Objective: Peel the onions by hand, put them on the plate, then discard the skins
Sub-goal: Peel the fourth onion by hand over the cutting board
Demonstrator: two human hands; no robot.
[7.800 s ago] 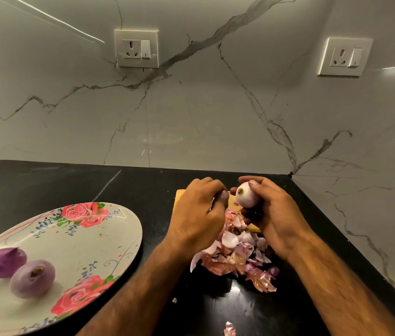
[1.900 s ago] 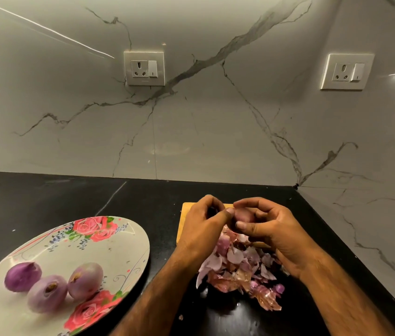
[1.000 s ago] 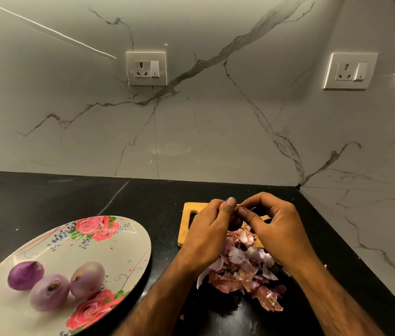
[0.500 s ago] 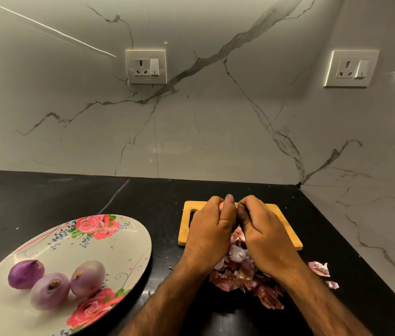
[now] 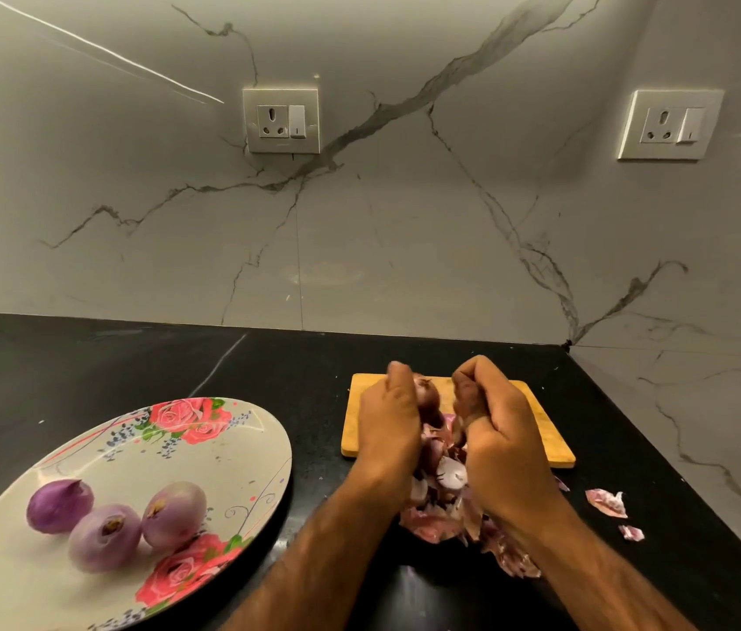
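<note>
So far left on the black worktop (image 5: 86, 357) there's a flowery oval plate (image 5: 241, 430). Three peeled onions (image 5: 104, 537) sit on its near-left part in a tight row, the two on the right touching each other. The leftmost is darker purple, the other two are paler with the cut root end showing.

Moving right, the left hand (image 5: 389, 430) is up over the near end of the chopping board (image 5: 541, 430). Its fingers are curled round an onion (image 5: 426, 396) that has its reddish-brown skin on, at least on the part you can see. The fingertips are a bit blurred, so that's about all I can say on the grip.

Just beside the onion is the right hand (image 5: 502, 444). Its fingers (image 5: 468, 393) are curled in tight, knuckles up. Can't honestly tell if they've got a bit of skin pinched or nothing at all.

Under and between both hands there's a pile of skins (image 5: 436, 521), pink and papery. It spills off the near edge of the wooden board onto the worktop.

Further right, two loose bits of skin (image 5: 605, 503) lie on the worktop, near the board's right corner and apart from the pile.
</note>
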